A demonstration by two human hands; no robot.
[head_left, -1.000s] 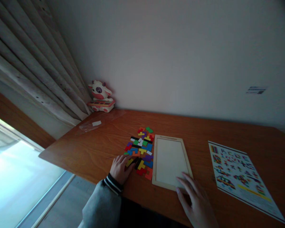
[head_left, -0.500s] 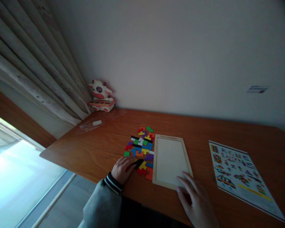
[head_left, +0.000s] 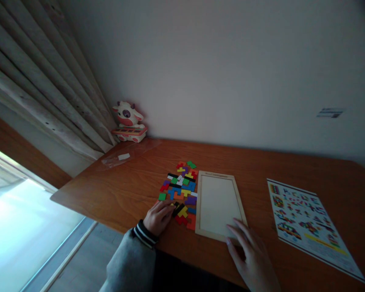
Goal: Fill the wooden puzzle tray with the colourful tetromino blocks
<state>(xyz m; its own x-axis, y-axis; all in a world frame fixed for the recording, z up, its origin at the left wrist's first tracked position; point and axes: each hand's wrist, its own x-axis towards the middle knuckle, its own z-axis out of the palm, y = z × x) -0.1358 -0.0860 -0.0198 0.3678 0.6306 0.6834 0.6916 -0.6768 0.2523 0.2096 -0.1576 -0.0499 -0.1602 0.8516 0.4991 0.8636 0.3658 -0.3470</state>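
Observation:
My left hand [head_left: 157,217], in a grey sleeve with a striped cuff, is at the near left edge of a pile of coloured tetris-like puzzle pieces [head_left: 187,187]. Its fingers close on a small black puzzle piece [head_left: 176,204]; the grip itself is partly hidden. Right beside the fingertips are a yellow piece [head_left: 183,211] and a red piece [head_left: 181,220]. A shallow wooden tray [head_left: 197,217] with a pale, bare inside lies just right of the pile. Over the tray's near right corner, my right hand [head_left: 251,253] has its fingers apart and holds nothing.
A printed pattern sheet [head_left: 310,227] lies on the right of the wooden table [head_left: 249,162]. Clear plastic wrapping [head_left: 112,161] is at the back left, in front of a cow toy with a keyboard [head_left: 129,121]. A curtain [head_left: 48,81] hangs at the left.
The black piece at my left fingertips has turned and now shows shorter, lower among the pieces. My right hand stays at the tray's corner.

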